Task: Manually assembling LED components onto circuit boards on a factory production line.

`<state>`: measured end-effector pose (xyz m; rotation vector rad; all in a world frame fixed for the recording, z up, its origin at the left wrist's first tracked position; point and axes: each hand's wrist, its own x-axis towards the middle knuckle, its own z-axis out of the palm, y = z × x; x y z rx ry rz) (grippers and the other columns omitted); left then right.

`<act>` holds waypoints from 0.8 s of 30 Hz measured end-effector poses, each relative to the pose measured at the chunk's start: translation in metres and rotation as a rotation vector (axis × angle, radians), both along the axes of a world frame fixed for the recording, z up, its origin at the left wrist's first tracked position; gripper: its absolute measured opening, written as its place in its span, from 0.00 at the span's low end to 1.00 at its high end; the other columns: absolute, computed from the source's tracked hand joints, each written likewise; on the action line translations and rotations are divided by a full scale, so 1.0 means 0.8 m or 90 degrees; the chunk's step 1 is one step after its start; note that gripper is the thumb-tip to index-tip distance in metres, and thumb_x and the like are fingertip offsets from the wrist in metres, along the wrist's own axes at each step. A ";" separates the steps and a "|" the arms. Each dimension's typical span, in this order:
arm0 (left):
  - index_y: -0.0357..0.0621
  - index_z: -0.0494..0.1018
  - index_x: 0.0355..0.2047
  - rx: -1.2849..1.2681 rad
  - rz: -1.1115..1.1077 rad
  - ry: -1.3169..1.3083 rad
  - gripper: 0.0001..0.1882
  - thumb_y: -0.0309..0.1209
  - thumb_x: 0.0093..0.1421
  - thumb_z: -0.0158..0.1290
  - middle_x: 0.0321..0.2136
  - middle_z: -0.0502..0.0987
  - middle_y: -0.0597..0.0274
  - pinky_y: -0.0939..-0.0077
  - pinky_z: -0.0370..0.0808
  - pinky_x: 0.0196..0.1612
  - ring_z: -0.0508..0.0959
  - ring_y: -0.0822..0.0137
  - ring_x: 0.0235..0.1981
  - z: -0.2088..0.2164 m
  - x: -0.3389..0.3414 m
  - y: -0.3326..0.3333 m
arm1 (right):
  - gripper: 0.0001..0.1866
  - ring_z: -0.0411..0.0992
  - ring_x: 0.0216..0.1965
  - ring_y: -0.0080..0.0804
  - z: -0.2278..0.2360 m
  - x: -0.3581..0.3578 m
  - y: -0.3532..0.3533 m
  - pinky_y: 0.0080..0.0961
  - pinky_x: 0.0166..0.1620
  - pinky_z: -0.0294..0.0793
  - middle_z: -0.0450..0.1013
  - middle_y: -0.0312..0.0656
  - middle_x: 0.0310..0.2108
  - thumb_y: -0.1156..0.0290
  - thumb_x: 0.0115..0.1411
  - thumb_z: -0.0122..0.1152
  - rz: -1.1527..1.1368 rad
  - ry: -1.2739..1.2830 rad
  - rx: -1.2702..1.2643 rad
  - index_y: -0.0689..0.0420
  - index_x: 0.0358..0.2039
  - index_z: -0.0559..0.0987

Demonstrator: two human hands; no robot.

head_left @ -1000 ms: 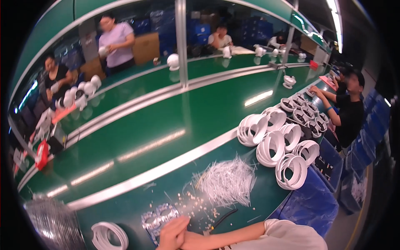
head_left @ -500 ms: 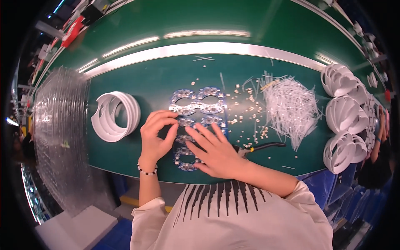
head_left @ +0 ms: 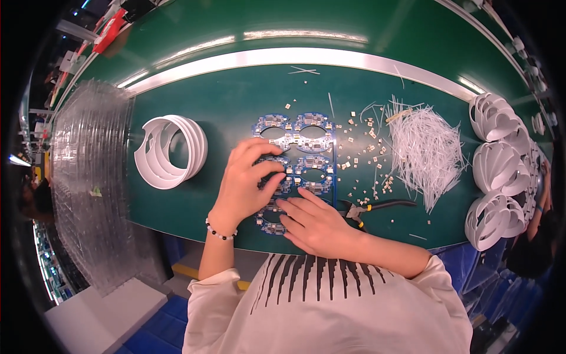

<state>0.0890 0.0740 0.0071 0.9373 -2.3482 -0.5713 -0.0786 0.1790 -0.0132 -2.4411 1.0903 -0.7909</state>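
A panel of blue ring-shaped circuit boards (head_left: 314, 143) lies flat on the green bench in front of me. Over its left side reaches my left hand (head_left: 247, 177), its thumb and index fingertips drawn together in a pinch at the middle rings. Whatever sits between those tips is too small to make out. My right hand (head_left: 318, 224) rests across the panel's lower part with its fingers stretched out, covering several rings. Just beyond it lie cutting pliers (head_left: 355, 210) with black and yellow handles, partly behind the hand.
Tiny pale components (head_left: 371, 134) are scattered right of the panel, beside a heap of thin white strips (head_left: 427, 156). Stacked white plastic rings (head_left: 197, 152) stand at the left, near clear plastic trays (head_left: 88, 183). More white rings (head_left: 498, 168) line the right edge. A person (head_left: 533, 248) shows at far right.
My right hand has drawn back toward me, uncovering middle rings, its fingers closer together. My left thumb and index finger have come nearer each other over the panel. The whole view has shifted slightly.
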 end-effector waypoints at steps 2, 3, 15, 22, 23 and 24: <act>0.43 0.76 0.25 0.006 -0.010 0.008 0.09 0.24 0.42 0.62 0.39 0.75 0.65 0.63 0.67 0.48 0.71 0.58 0.48 -0.002 -0.009 0.004 | 0.16 0.68 0.48 0.43 0.001 0.000 -0.001 0.44 0.59 0.60 0.69 0.50 0.48 0.68 0.49 0.64 0.002 0.001 0.003 0.64 0.36 0.77; 0.43 0.76 0.25 0.004 -0.007 -0.008 0.08 0.24 0.42 0.62 0.39 0.74 0.64 0.63 0.67 0.48 0.71 0.58 0.49 -0.004 -0.014 0.005 | 0.16 0.68 0.49 0.43 0.001 0.000 -0.002 0.43 0.59 0.60 0.69 0.50 0.48 0.68 0.48 0.64 0.005 0.002 0.003 0.64 0.36 0.77; 0.39 0.73 0.26 -0.032 -0.028 -0.024 0.07 0.22 0.45 0.59 0.40 0.73 0.63 0.57 0.65 0.53 0.71 0.57 0.48 -0.014 -0.026 0.010 | 0.15 0.66 0.49 0.43 0.002 -0.002 -0.002 0.46 0.61 0.57 0.70 0.50 0.45 0.69 0.49 0.63 0.014 -0.035 0.055 0.65 0.36 0.77; 0.40 0.74 0.26 -0.016 -0.066 0.104 0.07 0.18 0.45 0.58 0.33 0.77 0.62 0.56 0.70 0.50 0.76 0.59 0.41 0.015 -0.041 0.003 | 0.15 0.67 0.47 0.42 -0.004 -0.003 -0.002 0.45 0.61 0.58 0.70 0.49 0.43 0.70 0.49 0.63 -0.002 -0.046 0.051 0.65 0.36 0.77; 0.41 0.75 0.26 -0.047 -0.080 0.135 0.08 0.19 0.44 0.59 0.32 0.77 0.63 0.56 0.71 0.50 0.77 0.60 0.40 0.017 -0.047 0.001 | 0.15 0.67 0.47 0.43 -0.005 -0.004 -0.002 0.45 0.60 0.59 0.70 0.49 0.42 0.70 0.49 0.63 -0.003 -0.046 0.046 0.65 0.36 0.77; 0.42 0.76 0.27 -0.080 -0.089 0.165 0.08 0.19 0.44 0.59 0.31 0.77 0.63 0.57 0.71 0.49 0.77 0.61 0.39 0.019 -0.051 0.001 | 0.15 0.67 0.46 0.43 -0.006 -0.003 -0.003 0.44 0.58 0.61 0.70 0.48 0.41 0.70 0.49 0.63 0.001 -0.047 0.041 0.64 0.36 0.77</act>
